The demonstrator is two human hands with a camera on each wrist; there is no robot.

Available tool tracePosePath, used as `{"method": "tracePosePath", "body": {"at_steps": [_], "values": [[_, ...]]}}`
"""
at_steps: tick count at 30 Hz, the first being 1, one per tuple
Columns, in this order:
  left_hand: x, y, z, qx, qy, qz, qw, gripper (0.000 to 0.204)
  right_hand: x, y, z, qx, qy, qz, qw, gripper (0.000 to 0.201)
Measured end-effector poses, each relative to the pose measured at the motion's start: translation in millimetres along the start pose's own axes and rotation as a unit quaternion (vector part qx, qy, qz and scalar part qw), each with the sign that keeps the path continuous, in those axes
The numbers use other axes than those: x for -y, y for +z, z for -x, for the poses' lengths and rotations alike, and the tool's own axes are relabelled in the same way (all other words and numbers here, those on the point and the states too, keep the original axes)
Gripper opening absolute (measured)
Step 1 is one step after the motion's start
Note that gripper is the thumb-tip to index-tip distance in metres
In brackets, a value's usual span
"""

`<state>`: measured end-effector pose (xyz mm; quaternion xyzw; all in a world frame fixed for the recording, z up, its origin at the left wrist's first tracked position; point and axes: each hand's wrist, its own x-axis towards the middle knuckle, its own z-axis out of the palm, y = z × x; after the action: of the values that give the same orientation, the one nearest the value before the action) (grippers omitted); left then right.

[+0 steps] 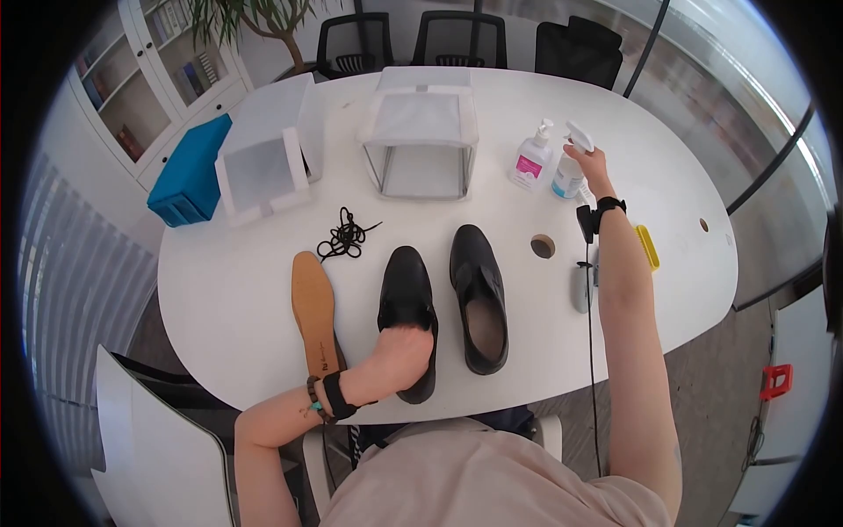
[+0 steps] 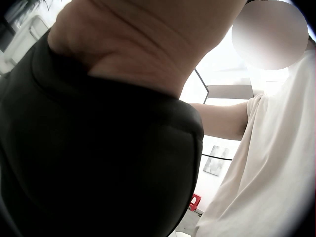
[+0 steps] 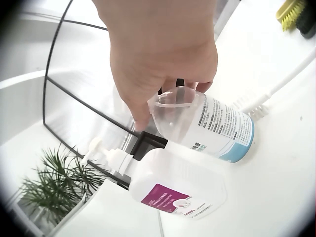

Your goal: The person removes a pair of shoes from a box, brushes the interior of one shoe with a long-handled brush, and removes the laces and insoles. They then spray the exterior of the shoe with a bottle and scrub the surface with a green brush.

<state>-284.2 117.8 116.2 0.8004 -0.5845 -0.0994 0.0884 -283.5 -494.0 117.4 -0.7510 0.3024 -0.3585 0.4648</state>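
Note:
My left hand [image 1: 402, 353] is pushed into the opening of a black leather shoe [image 1: 405, 281], which hides the fingers. In the left wrist view the dark heel of that shoe [image 2: 113, 163] fills the frame below the wrist. The other black shoe [image 1: 479, 294] stands just to its right, opening toward me. A tan insole [image 1: 313, 294] lies on the left, with a bundle of black shoelaces [image 1: 346, 237] beyond it. Across the table my right hand [image 1: 594, 170] grips a clear spray bottle [image 3: 197, 126] around its neck, below the white trigger head. Close beside it stands a white pump bottle [image 3: 180, 185].
Two whitish translucent boxes [image 1: 420, 132] and a blue case [image 1: 191, 171] stand at the back of the white table [image 1: 421, 215]. A round hole [image 1: 543, 246] pierces the tabletop. Near my right forearm lie a yellow brush [image 1: 648, 248] and a grey object [image 1: 582, 288].

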Motion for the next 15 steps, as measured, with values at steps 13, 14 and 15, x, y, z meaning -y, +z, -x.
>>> {"method": "tracePosePath", "body": {"at_steps": [13, 14, 15], "values": [[0, 1, 0, -0.006, -0.007, 0.012, 1.0, 0.009, -11, 13, -9, -0.021, -0.065, 0.051, 0.996, 0.043], [0, 1, 0, -0.012, -0.006, 0.012, 1.0, 0.009, -12, 13, -8, -0.04, -0.066, 0.055, 0.996, 0.043], [-1, 2, 0, -0.018, -0.005, 0.011, 1.0, 0.009, -14, 12, -10, -0.04, -0.065, 0.055, 0.996, 0.043]]}}
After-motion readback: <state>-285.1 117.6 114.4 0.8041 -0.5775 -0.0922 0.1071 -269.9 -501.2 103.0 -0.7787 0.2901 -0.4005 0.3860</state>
